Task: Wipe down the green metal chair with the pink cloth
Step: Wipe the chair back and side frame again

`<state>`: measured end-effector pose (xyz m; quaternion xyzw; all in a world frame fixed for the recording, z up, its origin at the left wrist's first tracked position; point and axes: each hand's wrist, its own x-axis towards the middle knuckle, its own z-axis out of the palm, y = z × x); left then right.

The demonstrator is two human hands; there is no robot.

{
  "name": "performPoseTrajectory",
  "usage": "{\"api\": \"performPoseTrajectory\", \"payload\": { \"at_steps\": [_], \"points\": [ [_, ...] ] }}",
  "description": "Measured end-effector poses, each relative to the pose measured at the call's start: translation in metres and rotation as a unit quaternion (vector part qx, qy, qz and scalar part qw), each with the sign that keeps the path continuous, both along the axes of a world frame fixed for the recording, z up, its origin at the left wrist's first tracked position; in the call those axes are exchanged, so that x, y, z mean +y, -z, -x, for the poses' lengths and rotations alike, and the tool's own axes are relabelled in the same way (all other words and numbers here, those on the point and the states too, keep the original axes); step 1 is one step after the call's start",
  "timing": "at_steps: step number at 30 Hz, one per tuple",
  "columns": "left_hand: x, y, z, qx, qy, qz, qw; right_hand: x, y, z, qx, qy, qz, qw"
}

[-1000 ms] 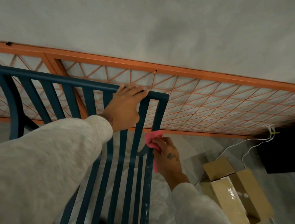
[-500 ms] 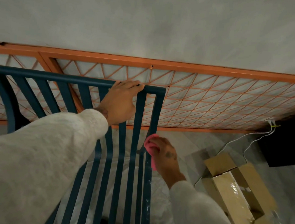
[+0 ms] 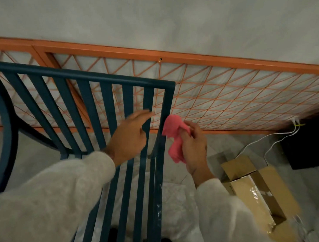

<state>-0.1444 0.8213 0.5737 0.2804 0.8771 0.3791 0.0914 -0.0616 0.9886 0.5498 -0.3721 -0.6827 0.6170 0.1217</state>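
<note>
Nearest to the camera, the left hand (image 3: 128, 137) is in front of the slats of the green metal chair (image 3: 84, 75). Its grip is spread, with the fingers stretched toward the right edge of the chair back. The hand is blurred, so I cannot tell whether it touches a slat. Just beside that right edge, the right hand (image 3: 195, 149) has its grip closed around the bunched pink cloth (image 3: 173, 138). The cloth looks soft, light and limp, so I think it is best held as a wad and pressed on the metal. The chair seems stiff and smooth, and its top rail is probably the place to steady it. Behind the chair stands an orange wire frame (image 3: 229, 98), and to the right of the chair a cardboard box (image 3: 258, 187) lies on the floor.
</note>
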Motion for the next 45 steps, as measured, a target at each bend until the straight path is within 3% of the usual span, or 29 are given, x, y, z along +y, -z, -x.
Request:
{"api": "performPoseTrajectory", "payload": {
  "at_steps": [4, 6, 9, 17, 19, 23, 25, 27, 29, 31, 32, 36, 40, 42, 45],
  "points": [
    [0.0, 0.053, -0.044, -0.24, -0.01, 0.049, 0.969, 0.004, 0.008, 0.021, -0.012, -0.038, 0.026, 0.999],
    [-0.004, 0.075, -0.057, -0.306, -0.015, 0.064, 0.95, -0.006, 0.022, 0.016, -0.054, -0.092, 0.043, 0.993],
    [-0.009, 0.091, -0.075, -0.395, -0.031, 0.038, 0.917, -0.028, 0.041, -0.018, -0.109, -0.092, 0.07, 0.987],
    [-0.023, 0.105, -0.103, -0.483, -0.077, -0.036, 0.871, -0.06, 0.055, -0.118, -0.209, -0.084, 0.211, 0.951],
    [-0.024, 0.107, -0.108, -0.498, -0.073, -0.035, 0.863, -0.051, 0.054, -0.116, -0.195, -0.078, 0.169, 0.963],
    [-0.03, 0.107, -0.122, -0.576, -0.116, -0.057, 0.807, -0.024, 0.04, -0.075, -0.141, -0.172, -0.066, 0.973],
    [-0.033, 0.106, -0.128, -0.612, -0.144, -0.081, 0.773, -0.011, 0.024, -0.041, -0.045, -0.274, -0.222, 0.935],
    [-0.036, 0.108, -0.134, -0.629, -0.163, -0.092, 0.754, -0.002, 0.022, -0.007, 0.027, -0.387, -0.433, 0.813],
    [-0.037, 0.111, -0.139, -0.626, -0.153, -0.089, 0.759, -0.004, 0.024, 0.018, -0.026, -0.476, -0.558, 0.679],
    [-0.036, 0.112, -0.141, -0.628, -0.156, -0.093, 0.757, -0.014, 0.025, 0.025, -0.13, -0.53, -0.593, 0.592],
    [-0.035, 0.114, -0.141, -0.633, -0.167, -0.098, 0.749, -0.018, 0.026, 0.023, -0.158, -0.544, -0.6, 0.566],
    [-0.037, 0.116, -0.146, -0.651, -0.198, -0.116, 0.723, -0.035, 0.047, -0.024, -0.19, -0.614, -0.521, 0.561],
    [-0.044, 0.121, -0.157, -0.66, -0.209, -0.121, 0.711, -0.04, 0.072, -0.068, -0.149, -0.693, -0.436, 0.555],
    [-0.047, 0.122, -0.164, -0.658, -0.207, -0.119, 0.714, -0.029, 0.071, -0.063, -0.117, -0.685, -0.448, 0.563],
    [-0.051, 0.12, -0.175, -0.649, -0.211, -0.128, 0.72, -0.002, 0.064, -0.034, -0.071, -0.603, -0.539, 0.583]
  ]
}}
